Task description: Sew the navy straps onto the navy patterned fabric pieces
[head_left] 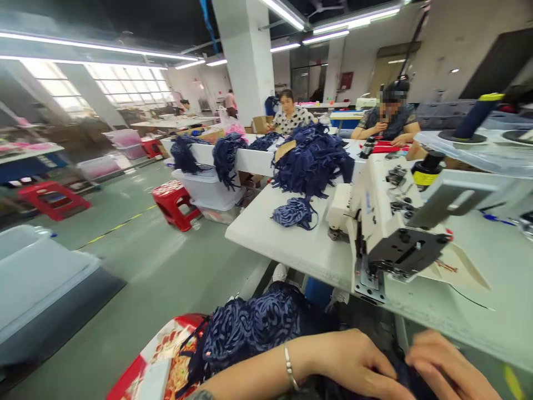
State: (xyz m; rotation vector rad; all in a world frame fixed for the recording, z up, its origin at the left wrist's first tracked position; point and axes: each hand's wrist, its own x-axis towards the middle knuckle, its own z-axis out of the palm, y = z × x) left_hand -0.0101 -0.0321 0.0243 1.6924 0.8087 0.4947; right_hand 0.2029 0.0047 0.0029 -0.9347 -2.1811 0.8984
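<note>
A navy bra [258, 322] with a swirling pattern lies over my lap, its two rounded cups facing up. My left hand [353, 358], with a silver bracelet at the wrist, reaches across to the lower right, fingers bent onto dark navy cloth. Opposite it, my right hand [449, 364] is curled at the same cloth, slightly blurred. The cloth between them seems to be part of the bra; fingertips are partly hidden. Above the hands stands a white sewing machine [383, 216] on the white table [266, 228]. Another patterned navy bra [293, 212] rests left of the machine.
A large heap of navy pieces [312, 158] lies behind the machine. Red stools [172, 203], a clear plastic bin [212, 189] and a grey-white bin [41, 289] stand on the floor. Two people [291, 114] sit farther back. A thread cone [474, 119] rises at right.
</note>
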